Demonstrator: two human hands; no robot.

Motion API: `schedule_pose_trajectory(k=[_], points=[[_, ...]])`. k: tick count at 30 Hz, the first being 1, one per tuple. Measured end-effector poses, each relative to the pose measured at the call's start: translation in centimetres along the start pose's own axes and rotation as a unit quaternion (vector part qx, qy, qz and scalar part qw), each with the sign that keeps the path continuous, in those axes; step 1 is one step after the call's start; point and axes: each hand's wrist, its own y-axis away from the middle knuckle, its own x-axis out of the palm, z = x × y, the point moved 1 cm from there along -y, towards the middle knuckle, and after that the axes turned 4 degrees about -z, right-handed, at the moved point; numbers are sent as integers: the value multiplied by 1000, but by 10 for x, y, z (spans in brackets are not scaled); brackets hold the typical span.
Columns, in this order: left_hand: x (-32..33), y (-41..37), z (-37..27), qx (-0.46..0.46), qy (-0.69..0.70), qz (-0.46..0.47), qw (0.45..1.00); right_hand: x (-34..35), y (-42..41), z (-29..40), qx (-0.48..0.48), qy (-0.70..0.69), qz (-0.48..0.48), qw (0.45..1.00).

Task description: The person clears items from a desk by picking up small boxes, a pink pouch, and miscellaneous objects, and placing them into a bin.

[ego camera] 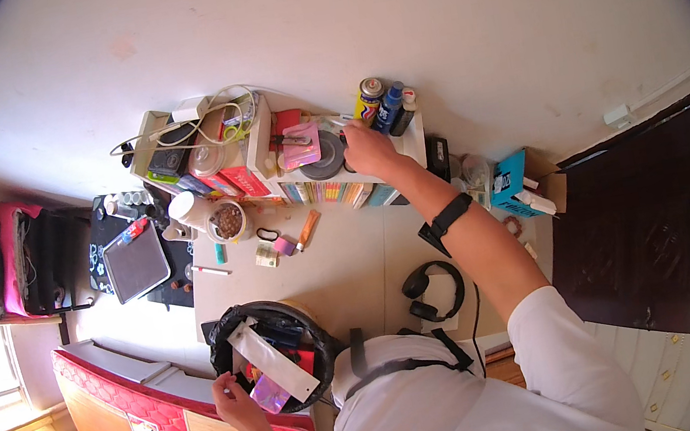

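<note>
My right hand (369, 151) reaches onto the top of the white desk shelf (372, 175), just right of a round grey disc (324, 154). Dark edges show beside its fingers, but what they belong to is hidden. Left of the disc lies a pink iridescent packet (302, 145) with a dark item on it. My left hand (237, 402) hovers with bent fingers at the near left rim of a bin (331, 343) lined with a black bag. A long white strip (273, 361) and a shiny purple packet (269, 393) lie inside the bin.
Spray cans (371, 98) and a blue bottle (390, 106) stand behind my right hand. A charger cable (201, 130) loops over the shelf's left section. A tub of brown pieces (228, 222), a white marker (212, 270) and headphones (438, 290) are on the desk (338, 263).
</note>
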Motion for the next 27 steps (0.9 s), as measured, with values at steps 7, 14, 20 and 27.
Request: schedule_pose_trajectory(k=[7, 14, 20, 27], points=[[5, -21, -25, 0, 15, 29, 999, 6, -16, -5, 25, -47, 7, 999], [5, -13, -20, 17, 33, 23, 999, 15, -15, -13, 33, -40, -27, 998], [4, 0, -8, 17, 66, -2, 998, -12, 20, -22, 12, -207, -95, 974], [-8, 1, -11, -49, 9, 63, 997, -86, 134, 33, 18, -489, 50, 871]])
